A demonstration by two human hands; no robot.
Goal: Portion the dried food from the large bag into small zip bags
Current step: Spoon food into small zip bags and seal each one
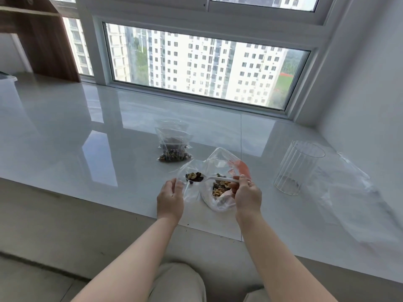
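The left hand (170, 198) pinches a small zip bag (188, 182) open just left of the large bag (220, 184) on the window ledge (87, 131), so the right hand (246, 194), gripping a white plastic spoon (209, 178), can tip in its nuts; filled bags (174, 149) lie behind.

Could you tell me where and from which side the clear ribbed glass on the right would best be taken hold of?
Grip the clear ribbed glass round its middle wall, coming from its left, the side facing the right hand. It stands upright and open-topped, and loose clear plastic lies close on its right.
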